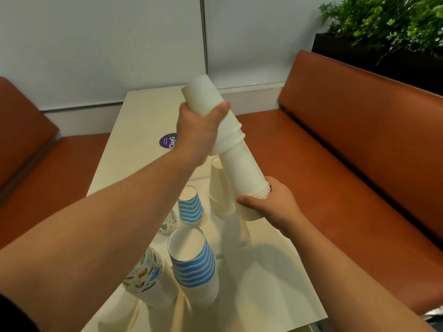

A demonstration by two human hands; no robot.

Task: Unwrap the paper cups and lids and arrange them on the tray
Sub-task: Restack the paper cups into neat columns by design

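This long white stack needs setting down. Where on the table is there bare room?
Free: the far table top beyond the purple sticker, and the near right corner beside the bench. Crowded: the near left, with striped cups and patterned cups.

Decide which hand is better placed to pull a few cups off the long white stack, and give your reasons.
Left, probably. The left hand grips the upper section of the white cup stack just above a visible break, while the right hand holds the lower end steady.
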